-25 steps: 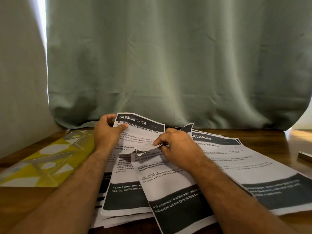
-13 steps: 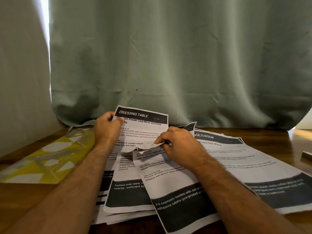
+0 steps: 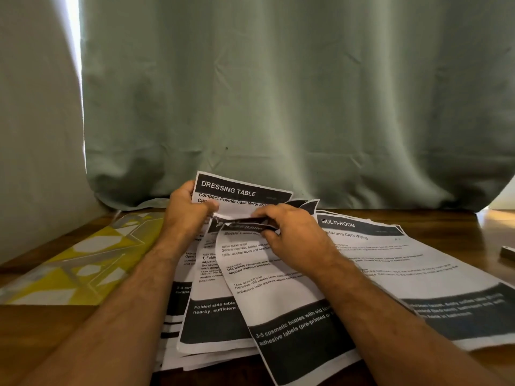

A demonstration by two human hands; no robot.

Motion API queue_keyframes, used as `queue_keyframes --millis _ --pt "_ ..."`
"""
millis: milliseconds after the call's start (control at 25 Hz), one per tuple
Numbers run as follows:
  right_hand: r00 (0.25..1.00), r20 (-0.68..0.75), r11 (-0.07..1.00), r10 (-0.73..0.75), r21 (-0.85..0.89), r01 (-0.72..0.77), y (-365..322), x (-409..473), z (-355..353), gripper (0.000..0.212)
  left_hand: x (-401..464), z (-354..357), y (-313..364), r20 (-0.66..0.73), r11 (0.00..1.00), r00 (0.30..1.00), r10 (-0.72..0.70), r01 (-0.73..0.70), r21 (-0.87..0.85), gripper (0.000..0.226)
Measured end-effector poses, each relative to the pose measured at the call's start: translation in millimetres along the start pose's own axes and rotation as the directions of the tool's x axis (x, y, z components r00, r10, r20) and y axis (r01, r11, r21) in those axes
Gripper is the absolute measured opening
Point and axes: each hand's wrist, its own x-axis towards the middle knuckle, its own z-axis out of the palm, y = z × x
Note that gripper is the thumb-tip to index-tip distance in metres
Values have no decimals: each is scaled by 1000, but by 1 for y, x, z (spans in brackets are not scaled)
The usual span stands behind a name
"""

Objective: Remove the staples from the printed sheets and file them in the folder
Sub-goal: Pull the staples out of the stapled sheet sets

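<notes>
My left hand (image 3: 186,212) grips the upper left corner of a printed sheet headed "DRESSING TABLE" (image 3: 242,195), which is bent upward. My right hand (image 3: 289,235) pinches the top edge of the sheets underneath (image 3: 259,277), right beside the left thumb. Any staple is hidden by my fingers. More printed sheets fan out below my hands, and a "MULTI-ROOM" sheet (image 3: 390,263) lies to the right. A yellow-and-white patterned folder (image 3: 83,263) lies flat at the left, apart from both hands.
A wooden table (image 3: 50,330) carries everything. A green curtain (image 3: 278,107) hangs close behind the papers. A small metal object (image 3: 507,253) sits at the right edge of the table.
The "DRESSING TABLE" sheet has folded further up and back. My right hand has moved up to the sheets' top edge, closer to my left thumb. The lower sheets' headers now show.
</notes>
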Motion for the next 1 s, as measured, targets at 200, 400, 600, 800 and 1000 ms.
queue_keyframes --millis 200,400,600,800,1000 --pt "991 -62 982 120 157 -109 -3 6 6 78 -5 6 6 115 1000 993 -1 3 -11 30" --pt "959 -253 966 126 252 -60 -5 9 6 58 3 7 -1 19 999 1000 -9 8 44 13" --pt "963 -268 977 29 212 30 -17 8 5 35 5 8 -7 -15 1000 1000 -26 27 15 8" --pt "972 -231 976 39 219 13 -18 7 7 44 8 5 -7 -10 1000 999 -30 30 8 11" --pt "986 -133 970 96 234 -63 -10 8 13 72 1 5 0 145 997 989 10 2 -81 23"
